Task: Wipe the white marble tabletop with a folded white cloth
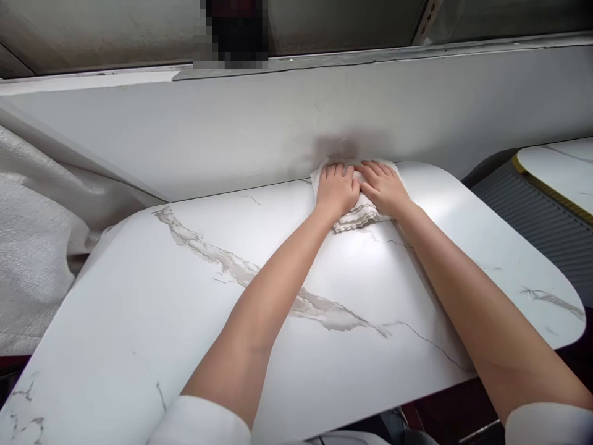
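A folded white cloth (pixel 359 217) with wavy edges lies on the white marble-patterned table (pixel 213 346), close against the wall. My left hand (pixel 337 188) rests flat on the cloth's left part, fingers stretched toward the wall. Beside it, my right hand (pixel 384 187) presses flat on the right part, its fingers also extended and pointing up and left. The two hands nearly meet at the thumbs. Both are open on top of the cloth, and their palms are hidden. Both arms reach forward over the tabletop.
Behind the table runs a pale wall (pixel 222 133) with a ledge under window panes. At left is a seat with a whitish cover (pixel 37 247). Another marble-patterned table (pixel 560 170) stands at right, near a grey ribbed panel (pixel 523 210). A pixelated patch covers the top.
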Tool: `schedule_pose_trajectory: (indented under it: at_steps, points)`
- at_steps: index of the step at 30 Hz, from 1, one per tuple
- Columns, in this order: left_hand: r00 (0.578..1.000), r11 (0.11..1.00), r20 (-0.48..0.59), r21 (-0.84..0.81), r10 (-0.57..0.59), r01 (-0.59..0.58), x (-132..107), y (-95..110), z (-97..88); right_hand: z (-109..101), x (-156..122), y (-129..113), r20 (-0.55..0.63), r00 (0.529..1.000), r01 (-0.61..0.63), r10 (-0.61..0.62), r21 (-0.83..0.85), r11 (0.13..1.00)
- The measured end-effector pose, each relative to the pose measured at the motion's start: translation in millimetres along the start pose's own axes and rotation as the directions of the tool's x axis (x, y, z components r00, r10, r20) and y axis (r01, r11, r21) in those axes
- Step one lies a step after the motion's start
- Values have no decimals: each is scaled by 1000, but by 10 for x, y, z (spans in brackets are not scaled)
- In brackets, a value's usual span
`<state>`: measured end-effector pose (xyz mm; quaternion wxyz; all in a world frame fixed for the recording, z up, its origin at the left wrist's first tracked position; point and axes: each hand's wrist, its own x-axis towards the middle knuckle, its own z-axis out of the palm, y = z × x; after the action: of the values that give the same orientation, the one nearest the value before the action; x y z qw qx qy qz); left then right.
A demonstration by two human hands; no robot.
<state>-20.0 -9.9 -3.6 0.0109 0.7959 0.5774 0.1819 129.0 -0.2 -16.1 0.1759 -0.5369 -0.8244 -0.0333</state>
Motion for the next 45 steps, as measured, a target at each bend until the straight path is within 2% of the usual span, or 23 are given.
schedule_pose_trajectory:
  at_steps: [6,20,29,38,42,45]
  points:
    - [1000,1000,20,-5,-7,7,-238,4,-75,-70,-189,-173,83,997,-10,11,-4,1000]
    - [999,999,18,2,32,-32,-1030,120,-253,-208,-954,-593,37,999,7,-7,1,1000]
    - [996,998,64,7,67,-68,-1749,268,-469,-389,-1597,-1055,12,1000,15,-14,-51,999]
    - [989,992,117,79,90,-100,-2504,364,-758,-559,-2198,-1553,62,997,60,-56,-74,995]
    - [984,986,159,133,83,-105,-2724,355,-893,-580,-2311,-1714,75,990,125,-120,-63,990]
    - [985,991,168,118,37,-57,-2771,304,-946,-581,-2270,-1793,95,985,150,-144,-60,987]
